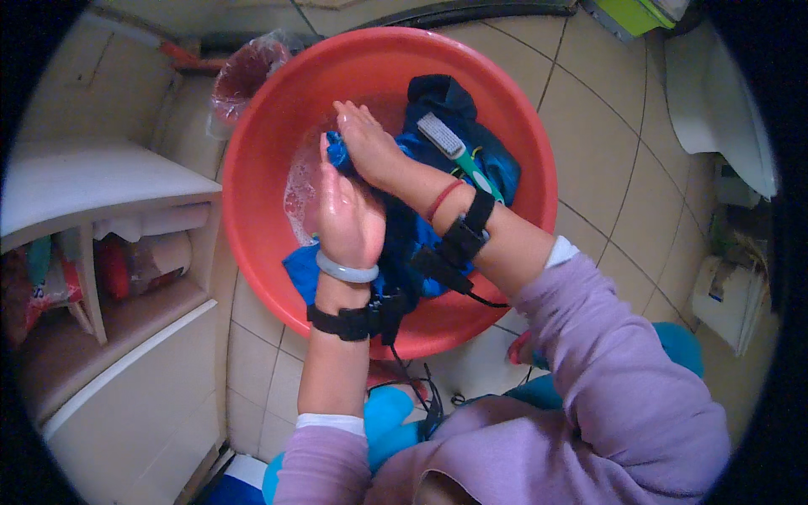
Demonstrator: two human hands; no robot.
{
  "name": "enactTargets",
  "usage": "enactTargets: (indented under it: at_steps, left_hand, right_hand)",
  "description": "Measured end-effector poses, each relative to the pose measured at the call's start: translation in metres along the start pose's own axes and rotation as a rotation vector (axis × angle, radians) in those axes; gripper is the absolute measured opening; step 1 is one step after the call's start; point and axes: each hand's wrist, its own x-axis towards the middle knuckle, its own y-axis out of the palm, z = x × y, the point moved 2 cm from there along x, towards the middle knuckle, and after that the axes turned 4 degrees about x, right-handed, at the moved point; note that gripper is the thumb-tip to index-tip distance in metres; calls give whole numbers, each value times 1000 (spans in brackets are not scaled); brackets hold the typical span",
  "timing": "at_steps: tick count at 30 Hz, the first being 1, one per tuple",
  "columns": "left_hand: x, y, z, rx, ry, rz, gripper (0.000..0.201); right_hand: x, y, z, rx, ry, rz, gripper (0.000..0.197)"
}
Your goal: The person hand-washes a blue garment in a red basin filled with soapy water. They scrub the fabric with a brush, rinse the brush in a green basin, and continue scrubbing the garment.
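My left hand (349, 215) and my right hand (372, 147) are over a red basin (252, 244), wet and held close together, palms toward each other. A bunched piece of a blue garment (338, 153) is pinched between them. The right hand's fingers stretch out past the cloth; part of the left hand's fingers is hidden. More of the wet dark-blue and bright-blue clothing lies beneath and around my hands. A scrub brush (461, 151) with pale bristles and a green-and-white handle rests on the cloth, to the right of my right hand, bristles up.
Soapy water (300, 189) shows at the basin's left. Beyond its rim stands a red bin (248, 76) lined with clear plastic. A white shelf unit (109, 181) is on the left, a white toilet (715, 93) on the right. Beige floor tiles (602, 160) surround the basin.
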Motion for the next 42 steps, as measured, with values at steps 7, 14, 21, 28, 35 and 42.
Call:
enactTargets:
  at_steps: [7,14,21,28,35,42]
  left_hand:
    - [1,-18,-9,-7,-95,-158,54]
    - [0,-25,-11,-155,-101,-53,57]
    - [-8,-17,2,-62,-89,-69,50]
    - [-6,-36,-17,-33,-83,-103,66]
    - [1,-26,2,-246,-207,72,27]
    - [28,-58,-47,-199,-13,-203,33]
  right_hand:
    - [-30,16,16,4,-83,263,35]
    - [-28,18,2,76,-136,8,41]
    - [-7,12,6,-188,-132,186,25]
    - [-36,16,38,-99,-274,42,38]
    - [25,28,-68,-76,-131,87,28]
    - [-19,-12,-30,425,79,346,44]
